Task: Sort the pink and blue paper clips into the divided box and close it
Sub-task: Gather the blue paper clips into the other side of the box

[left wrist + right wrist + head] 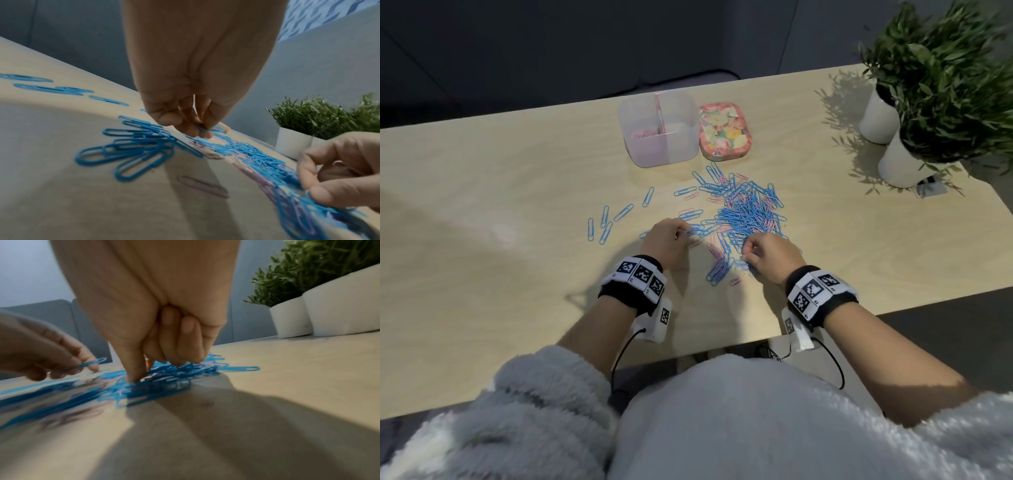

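Observation:
A mixed pile of blue and pink paper clips [746,212] lies mid-table. My left hand [685,232] is at the pile's left edge and pinches a blue paper clip [92,363] in its curled fingers [205,129]. At the pile's near edge my right hand [749,247] is curled, with its thumb [133,376] and forefinger digging into the clips and pinching blue ones [308,194]. The translucent divided box [688,102] stands open behind the pile, with pink clips [643,133] in its left compartment. Its floral lid [725,130] lies to its right.
Loose blue clips [606,222] are scattered left of the pile. A small bunch of blue clips [719,270] lies between my wrists. Two white pots with green plants [900,161] stand at the table's far right, beside a small grey object [931,188].

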Action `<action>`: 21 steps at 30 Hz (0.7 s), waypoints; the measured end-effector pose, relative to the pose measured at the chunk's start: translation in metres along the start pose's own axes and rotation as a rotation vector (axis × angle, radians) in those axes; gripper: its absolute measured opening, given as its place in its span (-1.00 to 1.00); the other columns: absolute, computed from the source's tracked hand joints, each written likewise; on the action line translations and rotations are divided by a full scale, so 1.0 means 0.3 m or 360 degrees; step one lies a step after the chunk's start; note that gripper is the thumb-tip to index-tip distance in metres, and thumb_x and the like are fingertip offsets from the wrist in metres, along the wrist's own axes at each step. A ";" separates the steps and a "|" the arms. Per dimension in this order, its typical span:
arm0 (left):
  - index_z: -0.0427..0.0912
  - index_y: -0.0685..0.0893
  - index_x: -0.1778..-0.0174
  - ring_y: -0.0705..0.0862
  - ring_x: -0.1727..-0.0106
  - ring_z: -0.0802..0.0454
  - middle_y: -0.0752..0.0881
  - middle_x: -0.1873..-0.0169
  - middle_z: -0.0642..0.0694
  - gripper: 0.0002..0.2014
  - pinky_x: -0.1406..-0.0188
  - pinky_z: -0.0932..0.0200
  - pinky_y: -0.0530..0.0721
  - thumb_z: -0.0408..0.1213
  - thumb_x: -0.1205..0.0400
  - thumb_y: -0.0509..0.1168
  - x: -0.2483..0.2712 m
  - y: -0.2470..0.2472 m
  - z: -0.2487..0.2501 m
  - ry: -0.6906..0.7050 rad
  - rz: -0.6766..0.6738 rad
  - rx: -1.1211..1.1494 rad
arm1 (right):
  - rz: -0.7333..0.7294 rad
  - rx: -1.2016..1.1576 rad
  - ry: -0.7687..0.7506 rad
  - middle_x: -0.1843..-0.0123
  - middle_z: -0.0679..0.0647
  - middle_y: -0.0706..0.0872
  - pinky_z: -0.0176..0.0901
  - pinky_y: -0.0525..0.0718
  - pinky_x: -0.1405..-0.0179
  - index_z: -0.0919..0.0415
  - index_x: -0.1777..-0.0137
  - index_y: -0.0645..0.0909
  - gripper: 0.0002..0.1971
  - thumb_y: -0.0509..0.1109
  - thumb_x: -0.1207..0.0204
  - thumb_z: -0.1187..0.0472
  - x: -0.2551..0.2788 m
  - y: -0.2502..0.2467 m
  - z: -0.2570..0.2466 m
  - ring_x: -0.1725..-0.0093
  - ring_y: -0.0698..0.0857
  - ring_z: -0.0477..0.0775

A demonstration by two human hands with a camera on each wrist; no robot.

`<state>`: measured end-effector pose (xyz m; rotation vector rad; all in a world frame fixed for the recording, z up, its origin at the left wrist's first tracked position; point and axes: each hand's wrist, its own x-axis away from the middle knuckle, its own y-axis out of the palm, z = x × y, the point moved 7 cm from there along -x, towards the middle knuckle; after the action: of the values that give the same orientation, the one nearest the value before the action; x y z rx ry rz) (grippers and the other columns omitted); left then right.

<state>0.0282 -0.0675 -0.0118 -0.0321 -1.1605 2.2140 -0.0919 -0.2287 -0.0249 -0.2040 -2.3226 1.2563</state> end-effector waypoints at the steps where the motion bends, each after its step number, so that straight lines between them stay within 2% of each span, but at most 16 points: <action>1: -0.26 0.70 -0.06 0.58 -0.17 -0.22 0.66 -0.11 -0.27 -0.79 -0.14 0.07 0.48 -0.36 -0.62 0.18 -0.004 -0.007 -0.006 0.0024 0.0047 -0.0105 | 0.0021 -0.0025 0.0049 0.23 0.02 0.73 -0.08 0.59 0.09 0.06 0.23 0.60 -0.93 0.40 -0.46 0.15 -0.003 -0.016 0.016 0.06 0.71 0.20; 4: -0.11 0.71 -0.09 0.50 -0.23 -0.23 0.64 -0.15 -0.16 -0.78 -0.17 -0.03 0.48 -0.26 -0.58 0.26 0.000 -0.009 0.015 0.0219 0.0162 -0.0532 | 0.0145 -0.0044 0.0156 0.09 0.12 0.77 -0.08 0.58 0.09 0.06 0.19 0.62 -0.94 0.34 -0.47 0.21 -0.003 -0.073 0.056 0.00 0.70 0.25; 6: -0.08 0.73 -0.08 0.54 -0.17 -0.23 0.68 -0.12 -0.11 -0.78 -0.13 -0.02 0.50 -0.24 -0.58 0.24 0.013 0.024 0.072 0.0465 0.0059 -0.0590 | 0.0192 -0.0049 0.0139 0.08 0.10 0.78 -0.08 0.59 0.05 0.05 0.06 0.67 -0.85 0.31 -0.45 0.24 0.001 -0.082 0.045 -0.03 0.70 0.24; 9: -0.14 0.77 0.04 0.68 0.06 -0.26 0.79 0.06 -0.14 -0.72 0.03 -0.07 0.66 -0.23 -0.53 0.16 0.040 0.091 0.145 0.0847 -0.0129 -0.0630 | 0.0052 -0.0112 -0.0031 0.23 0.03 0.75 -0.07 0.66 -0.04 -0.02 -0.02 0.70 -0.78 0.28 -0.48 0.21 0.013 -0.036 -0.041 0.05 0.71 0.18; 10: -0.14 0.77 0.06 0.69 0.11 -0.25 0.80 0.10 -0.14 -0.73 0.08 -0.07 0.68 -0.22 -0.52 0.18 0.043 0.108 0.154 0.0913 -0.0170 -0.0693 | 0.0020 -0.0084 -0.0100 0.16 0.03 0.80 -0.07 0.65 -0.08 -0.04 -0.07 0.71 -0.76 0.27 -0.50 0.19 0.015 -0.019 -0.070 0.00 0.72 0.17; 12: -0.18 0.79 0.11 0.70 0.16 -0.26 0.79 0.16 -0.17 -0.79 0.16 -0.09 0.70 -0.24 -0.51 0.27 0.042 0.123 0.152 0.0951 -0.0213 -0.0788 | 0.0032 0.0075 -0.0194 -0.10 0.04 0.80 -0.07 0.61 -0.13 -0.09 -0.17 0.69 -0.70 0.22 -0.55 0.16 0.019 -0.004 -0.109 -0.17 0.70 0.17; 14: -0.22 0.81 0.22 0.70 0.27 -0.26 0.75 0.30 -0.21 -0.88 0.31 0.00 0.69 -0.33 -0.45 0.36 0.037 0.111 0.145 0.0968 -0.0201 -0.0780 | 0.0076 0.0161 -0.0186 -0.21 0.04 0.76 -0.08 0.58 -0.16 -0.11 -0.23 0.66 -0.66 0.17 -0.57 0.16 0.010 -0.015 -0.106 -0.25 0.67 0.18; 16: -0.19 0.80 0.35 0.68 0.40 -0.19 0.70 0.46 -0.16 -0.96 0.48 0.16 0.59 -0.39 -0.34 0.45 0.036 0.108 0.123 0.0992 -0.0212 -0.0830 | 0.0091 0.0209 -0.0110 -0.22 0.05 0.75 -0.10 0.57 -0.15 -0.09 -0.26 0.64 -0.64 0.15 -0.57 0.19 -0.001 -0.035 -0.074 -0.26 0.66 0.18; 18: -0.12 0.77 0.44 0.65 0.47 -0.12 0.66 0.52 -0.07 -0.96 0.57 0.27 0.52 -0.34 -0.29 0.47 0.043 0.110 0.110 0.1043 -0.0189 -0.0929 | 0.0096 0.0206 -0.0071 -0.20 0.05 0.76 -0.08 0.58 -0.13 -0.07 -0.24 0.65 -0.65 0.16 -0.57 0.20 -0.005 -0.054 -0.051 -0.25 0.66 0.18; 21: -0.10 0.73 0.43 0.66 0.46 -0.10 0.69 0.47 -0.05 -0.88 0.53 0.26 0.58 -0.22 -0.38 0.33 0.055 0.115 0.110 0.1093 -0.0133 -0.0927 | -0.0003 0.0121 -0.0125 -0.03 0.06 0.81 -0.08 0.59 -0.08 -0.05 -0.11 0.71 -0.71 0.24 -0.50 0.18 0.018 -0.046 -0.075 -0.15 0.70 0.17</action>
<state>-0.0129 -0.0969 -0.0132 -0.8878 -1.3010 1.5145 -0.0844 -0.2177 -0.0015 -0.1285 -2.3348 1.3716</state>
